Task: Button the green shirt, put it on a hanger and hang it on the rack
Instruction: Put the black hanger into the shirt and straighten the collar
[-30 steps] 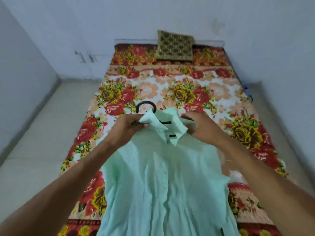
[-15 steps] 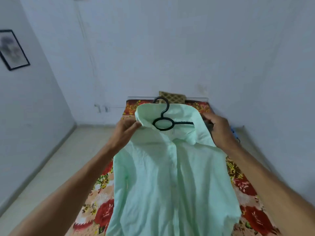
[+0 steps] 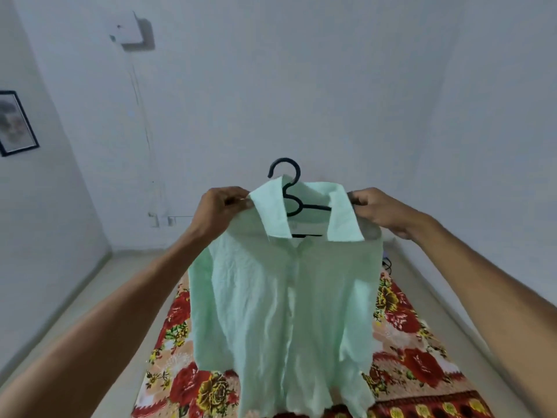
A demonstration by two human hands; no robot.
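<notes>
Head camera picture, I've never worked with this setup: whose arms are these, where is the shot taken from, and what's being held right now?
There is no machine here: the arms belong to a person, and the one camera sits on their head, looking forward and down. The left hand and right hand each pinch a shoulder of the green shirt beside its collar, holding it up. The shirt hangs on a black hanger, whose hook sticks up above the collar. Below lies a floral bed cover; a framed picture hangs on a side wall. No rack is in view.
</notes>
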